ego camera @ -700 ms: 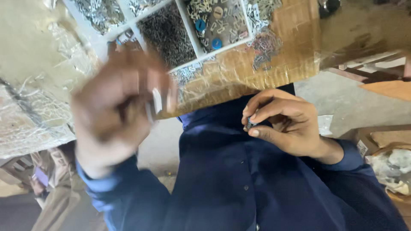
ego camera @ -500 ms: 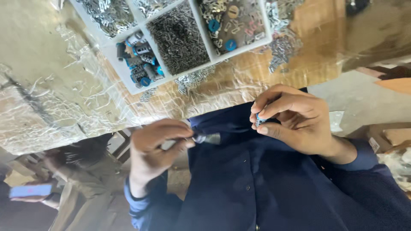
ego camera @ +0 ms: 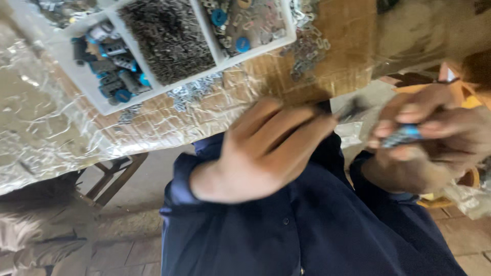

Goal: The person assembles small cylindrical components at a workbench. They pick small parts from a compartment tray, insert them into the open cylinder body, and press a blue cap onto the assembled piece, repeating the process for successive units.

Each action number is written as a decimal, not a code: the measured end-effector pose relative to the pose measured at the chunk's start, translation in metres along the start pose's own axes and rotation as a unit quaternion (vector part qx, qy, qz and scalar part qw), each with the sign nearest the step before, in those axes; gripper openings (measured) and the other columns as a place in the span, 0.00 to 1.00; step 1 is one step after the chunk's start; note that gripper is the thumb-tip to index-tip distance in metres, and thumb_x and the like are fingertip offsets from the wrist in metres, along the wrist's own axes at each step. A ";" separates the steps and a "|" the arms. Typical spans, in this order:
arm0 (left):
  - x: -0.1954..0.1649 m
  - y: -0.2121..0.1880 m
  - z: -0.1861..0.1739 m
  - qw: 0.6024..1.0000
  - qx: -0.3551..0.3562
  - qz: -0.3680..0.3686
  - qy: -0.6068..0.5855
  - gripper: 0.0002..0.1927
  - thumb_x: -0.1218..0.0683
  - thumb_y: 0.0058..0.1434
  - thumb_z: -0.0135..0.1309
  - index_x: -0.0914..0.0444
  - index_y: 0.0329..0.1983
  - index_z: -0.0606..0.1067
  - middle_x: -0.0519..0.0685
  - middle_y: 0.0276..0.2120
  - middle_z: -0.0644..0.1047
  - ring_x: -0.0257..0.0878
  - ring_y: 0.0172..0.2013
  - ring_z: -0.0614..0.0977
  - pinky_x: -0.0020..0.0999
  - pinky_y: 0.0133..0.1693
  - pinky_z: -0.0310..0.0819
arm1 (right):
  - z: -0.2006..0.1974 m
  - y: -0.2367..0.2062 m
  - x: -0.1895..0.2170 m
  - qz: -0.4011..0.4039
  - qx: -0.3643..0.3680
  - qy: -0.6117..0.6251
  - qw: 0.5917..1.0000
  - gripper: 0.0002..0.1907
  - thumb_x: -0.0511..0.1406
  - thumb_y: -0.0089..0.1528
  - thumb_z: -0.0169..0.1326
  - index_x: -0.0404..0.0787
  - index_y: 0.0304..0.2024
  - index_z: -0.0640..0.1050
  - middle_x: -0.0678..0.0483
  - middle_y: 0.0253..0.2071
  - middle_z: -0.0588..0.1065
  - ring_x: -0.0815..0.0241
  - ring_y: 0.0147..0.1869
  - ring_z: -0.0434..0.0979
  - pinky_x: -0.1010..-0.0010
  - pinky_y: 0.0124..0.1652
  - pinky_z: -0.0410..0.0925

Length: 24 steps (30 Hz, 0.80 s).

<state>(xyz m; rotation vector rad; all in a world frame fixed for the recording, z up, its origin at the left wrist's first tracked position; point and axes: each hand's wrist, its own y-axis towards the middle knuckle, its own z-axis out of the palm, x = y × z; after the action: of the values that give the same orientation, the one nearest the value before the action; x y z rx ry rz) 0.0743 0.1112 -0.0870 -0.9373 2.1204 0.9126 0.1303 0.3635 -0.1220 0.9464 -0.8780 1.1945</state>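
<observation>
The left hand (ego camera: 266,148) is curled nearly closed, fingers (ego camera: 286,122) folded over and pinching a small dark tool (ego camera: 350,108) whose tip projects toward the right hand; motion blur hides the tool's exact shape. The right hand (ego camera: 434,138) is also closed, thumb and fingertips pressed on a small blue-and-metal part (ego camera: 404,135), blurred, held just beside the tool tip; whether tool and part touch cannot be told. Both hands are in front of the dark blue shirt (ego camera: 307,225), below the near edge of the table (ego camera: 337,61). The table is covered with crinkled clear plastic sheet (ego camera: 56,128). On it, well apart from the hands, lies a white divided tray (ego camera: 82,76): one compartment holds blue and dark parts (ego camera: 110,56), the next a heap of small dark metal pieces (ego camera: 169,38), the next mixed small parts with blue discs (ego camera: 240,20). Loose metal bits (ego camera: 307,56) lie on the table just beside the tray.
</observation>
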 end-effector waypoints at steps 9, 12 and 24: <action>0.007 -0.008 0.020 0.980 -0.038 -0.118 0.154 0.16 0.65 0.58 0.66 0.61 0.49 0.80 0.52 0.45 0.75 0.50 0.43 0.77 0.42 0.46 0.75 | 0.010 0.010 -0.051 0.065 -0.098 -0.023 0.993 0.17 0.20 0.62 0.61 0.33 0.51 0.76 0.39 0.49 0.77 0.53 0.42 0.83 0.68 0.38 0.82; 0.006 -0.033 0.006 0.972 -0.084 -0.101 0.196 0.15 0.63 0.62 0.70 0.60 0.52 0.81 0.52 0.48 0.75 0.45 0.42 0.75 0.39 0.43 0.71 | 0.016 0.015 -0.053 0.075 -0.075 -0.004 0.994 0.16 0.21 0.64 0.61 0.34 0.52 0.76 0.42 0.50 0.77 0.56 0.44 0.83 0.70 0.41 0.82; 0.015 -0.100 -0.030 0.952 -0.074 -0.171 0.242 0.12 0.64 0.61 0.69 0.59 0.46 0.82 0.49 0.45 0.75 0.46 0.45 0.76 0.39 0.46 0.72 | 0.050 0.015 -0.028 0.123 0.130 0.040 0.983 0.21 0.26 0.56 0.70 0.39 0.50 0.79 0.47 0.51 0.75 0.58 0.47 0.84 0.74 0.43 0.84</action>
<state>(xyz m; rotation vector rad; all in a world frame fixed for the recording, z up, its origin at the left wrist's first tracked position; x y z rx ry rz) 0.1378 0.0320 -0.1157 -1.6884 2.1896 0.7181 0.1087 0.3089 -0.1279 1.0101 -0.8024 1.5791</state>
